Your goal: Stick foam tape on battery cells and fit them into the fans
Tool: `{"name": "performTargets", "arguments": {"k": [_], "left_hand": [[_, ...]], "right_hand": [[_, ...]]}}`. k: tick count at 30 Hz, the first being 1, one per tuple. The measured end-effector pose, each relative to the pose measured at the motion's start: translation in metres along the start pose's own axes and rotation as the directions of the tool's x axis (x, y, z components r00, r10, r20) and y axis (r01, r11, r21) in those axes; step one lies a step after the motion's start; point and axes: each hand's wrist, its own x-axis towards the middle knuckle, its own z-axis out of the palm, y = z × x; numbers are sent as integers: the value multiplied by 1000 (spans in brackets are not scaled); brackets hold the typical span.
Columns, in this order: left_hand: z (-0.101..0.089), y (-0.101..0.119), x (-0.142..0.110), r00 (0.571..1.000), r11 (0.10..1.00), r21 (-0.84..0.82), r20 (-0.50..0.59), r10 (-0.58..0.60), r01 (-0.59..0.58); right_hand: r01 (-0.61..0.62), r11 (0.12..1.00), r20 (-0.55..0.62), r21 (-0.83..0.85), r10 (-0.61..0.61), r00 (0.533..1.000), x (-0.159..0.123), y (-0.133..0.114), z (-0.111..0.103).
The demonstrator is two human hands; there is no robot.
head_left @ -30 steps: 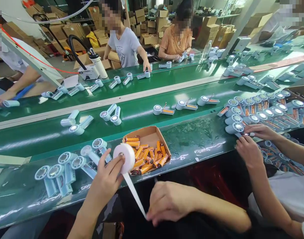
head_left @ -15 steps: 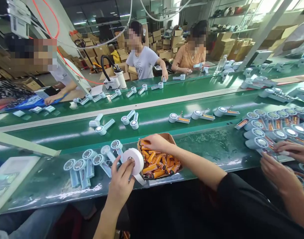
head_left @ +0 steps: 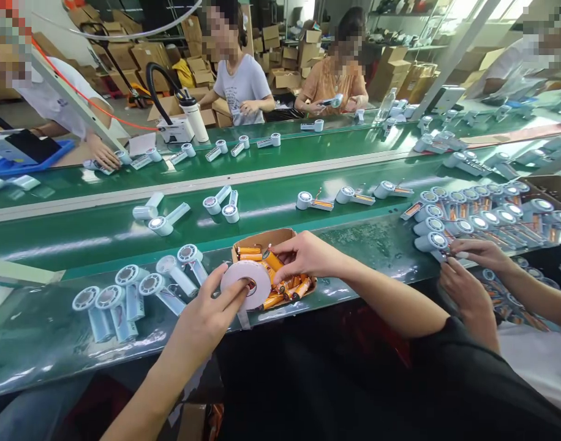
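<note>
My left hand [head_left: 207,315] grips a roll of white tape [head_left: 261,283], with fingers in its core and a loose end hanging below. Just behind the roll is a small open cardboard box [head_left: 267,235] filled with orange cylindrical batteries [head_left: 249,252]. My right hand [head_left: 310,254] reaches into this box from the right, with thumb and fingers closed about one orange battery [head_left: 274,261]. Several light-blue handheld fan bodies [head_left: 131,288] lie on the bench left of my left hand. The roll hides part of the box.
A green conveyor belt [head_left: 257,184] runs behind the bench, carrying spaced fan bodies [head_left: 315,201]. At right, a co-worker's hands [head_left: 468,275] work beside rows of fan bodies [head_left: 473,211]. More people sit across the belt, near a white machine with a black hose [head_left: 176,130].
My right hand has drawn back toward the box's right side, its fingers now about a battery. The tape roll has turned more face-on. The whole view has shifted, and a person opposite has withdrawn a hand.
</note>
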Motion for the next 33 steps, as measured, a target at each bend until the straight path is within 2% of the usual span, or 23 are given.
{"name": "performTargets", "arguments": {"k": [3, 5, 6, 8, 9, 10, 12, 14, 16, 18, 20, 22, 25, 28, 30, 31, 32, 33], "left_hand": [[-7, -4, 13, 999, 999, -7, 17, 41, -41], [-10, -2, 20, 1000, 999, -43, 15, 12, -11], [-10, 2, 22, 1000, 998, -56, 9, -19, 19], [-4, 16, 24, 995, 994, -56, -2, -95, 95], [2, 26, 25, 991, 989, -53, -10, -136, 136], [9, 36, 24, 984, 983, -59, -21, -175, 173], [23, 52, 25, 971, 969, -108, -69, -230, 222], [34, 57, 28, 956, 954, -174, -124, -267, 244], [39, 46, 39, 959, 954, -202, -137, -250, 220], [40, 25, 54, 982, 970, -202, -104, -159, 136], [41, 4, 71, 995, 978, -204, -87, -56, 37], [43, -12, 86, 994, 978, -209, -113, -15, -9], [48, -19, 99, 990, 974, -224, -138, -7, -24], [50, -8, 99, 990, 964, -260, -137, 18, -54], [47, 8, 91, 991, 937, -330, -103, 83, -112], [45, 15, 84, 988, 910, -384, -73, 136, -154], [42, 21, 78, 981, 876, -444, -38, 190, -187], [39, 24, 72, 975, 844, -501, 7, 224, -190]], "right_hand": [[-14, 999, 50, 35, 12, 999, 2, 4, -1], [-48, 980, 56, 194, 38, 998, 2, 15, 10], [-63, 948, 23, 313, 59, 998, 2, 23, 20], [-35, 823, -151, 568, 146, 978, 1, 40, 44], [27, 744, -273, 668, 211, 938, 1, 49, 56], [109, 674, -387, 731, 278, 879, 0, 57, 66], [251, 594, -530, 764, 357, 769, 0, 68, 71], [328, 592, -604, 737, 356, 713, 1, 73, 54], [381, 609, -658, 696, 329, 678, 3, 76, 23], [434, 609, -705, 664, 318, 634, 4, 77, -6], [469, 592, -730, 655, 337, 595, 3, 78, -19], [477, 584, -736, 657, 357, 576, -1, 79, -12], [468, 598, -738, 651, 352, 576, -2, 77, 17], [455, 625, -745, 635, 338, 575, 2, 73, 33], [449, 660, -767, 602, 320, 557, 2, 69, 20], [472, 683, -804, 558, 302, 513, 0, 69, 6], [508, 707, -853, 493, 276, 443, -3, 69, -11], [557, 726, -908, 404, 245, 340, -6, 71, -28]]}}
